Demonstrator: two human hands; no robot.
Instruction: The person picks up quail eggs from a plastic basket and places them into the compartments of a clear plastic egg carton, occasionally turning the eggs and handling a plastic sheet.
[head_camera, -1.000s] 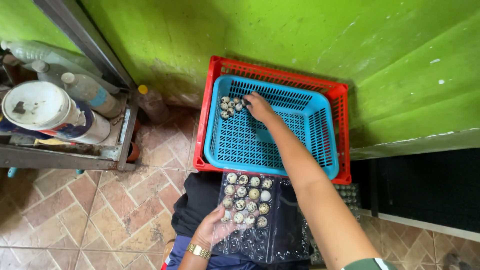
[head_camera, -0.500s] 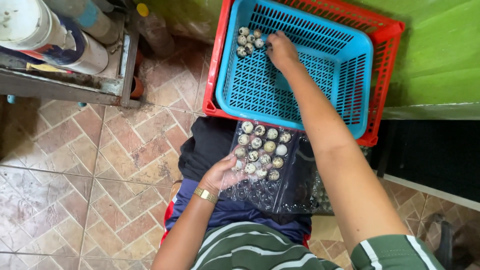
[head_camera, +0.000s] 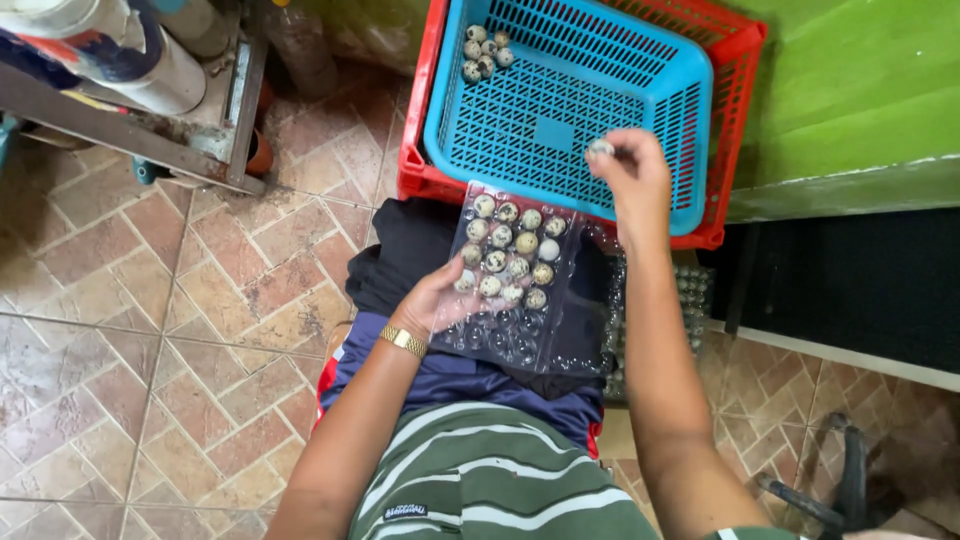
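Observation:
A clear plastic egg tray (head_camera: 560, 340) rests on my lap, its far half filled with several small speckled quail eggs (head_camera: 510, 255). My left hand (head_camera: 440, 300) grips the tray's left edge; a gold watch is on that wrist. My right hand (head_camera: 632, 178) hovers above the tray's far right corner, fingers pinched on one small egg (head_camera: 600, 149). Beyond the tray sits a blue plastic basket (head_camera: 560, 130) inside a red crate (head_camera: 735, 60). A few more quail eggs (head_camera: 483, 52) lie in the basket's far left corner.
A black cloth (head_camera: 400, 255) lies under the tray on my knees. A metal rack (head_camera: 200, 150) with bottles and containers stands at the upper left on the tiled floor (head_camera: 150, 330). A green wall (head_camera: 860, 90) and a dark mat (head_camera: 860, 290) are at the right.
My right hand has drawn back from the eggs in the basket's far left corner toward the tray, now holding one egg. The view has tilted downward.

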